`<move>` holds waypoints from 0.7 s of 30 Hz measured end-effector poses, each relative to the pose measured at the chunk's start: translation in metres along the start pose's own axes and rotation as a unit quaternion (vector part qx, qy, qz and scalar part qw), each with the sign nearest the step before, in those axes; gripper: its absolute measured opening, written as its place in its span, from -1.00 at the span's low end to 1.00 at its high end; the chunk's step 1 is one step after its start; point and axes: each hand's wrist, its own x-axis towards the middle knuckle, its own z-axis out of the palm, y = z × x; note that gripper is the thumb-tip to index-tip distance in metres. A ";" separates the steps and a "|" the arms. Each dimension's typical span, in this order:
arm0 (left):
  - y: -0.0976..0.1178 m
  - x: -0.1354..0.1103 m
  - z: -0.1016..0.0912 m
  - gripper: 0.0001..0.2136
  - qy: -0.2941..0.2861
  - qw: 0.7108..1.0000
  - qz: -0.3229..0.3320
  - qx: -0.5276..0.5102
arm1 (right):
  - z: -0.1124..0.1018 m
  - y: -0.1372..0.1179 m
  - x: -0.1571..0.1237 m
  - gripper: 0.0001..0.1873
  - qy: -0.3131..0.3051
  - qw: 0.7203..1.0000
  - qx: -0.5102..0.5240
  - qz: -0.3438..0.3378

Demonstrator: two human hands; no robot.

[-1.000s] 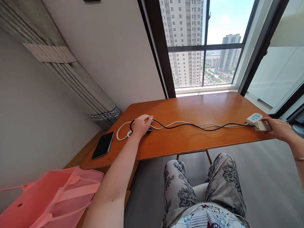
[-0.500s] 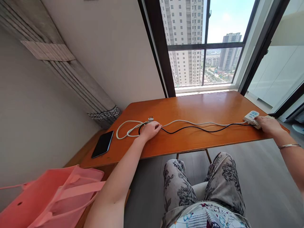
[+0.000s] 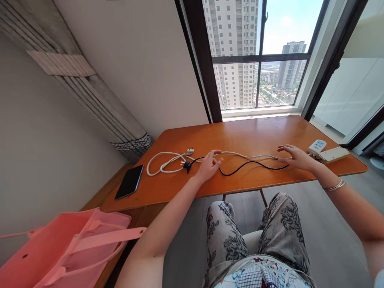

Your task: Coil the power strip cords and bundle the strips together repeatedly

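Left hand (image 3: 209, 167) curled over black cable (image 3: 252, 161), grip unclear; right hand (image 3: 300, 159) outstretched, grip unclenched

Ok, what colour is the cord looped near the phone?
The cord is white; see the head view.

The left grip (image 3: 209, 166) hides a short part of the black cord (image 3: 252, 161) and of the white cord (image 3: 249, 157); whether its fingers press the black one, I cannot tell. Behind the right grip (image 3: 298, 159), both cords are partly covered. The marks on the white socket box (image 3: 317, 146) are too small for reading. The picture's edges cut off the pink bag (image 3: 75, 246) and the curtain (image 3: 90, 94).
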 end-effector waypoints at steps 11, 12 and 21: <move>0.003 0.012 0.019 -0.13 -0.136 0.963 0.111 0.203 | 0.093 -0.082 0.076 -0.03 -0.148 0.987 -0.047 -0.031; -0.001 0.012 0.019 -0.14 -0.137 0.961 0.102 0.217 | 0.096 -0.083 0.082 -0.07 -0.158 0.987 -0.037 -0.011; -0.013 0.018 0.009 -0.30 -0.132 0.957 0.006 0.259 | 0.064 -0.078 0.113 -0.62 -0.279 0.952 0.126 0.007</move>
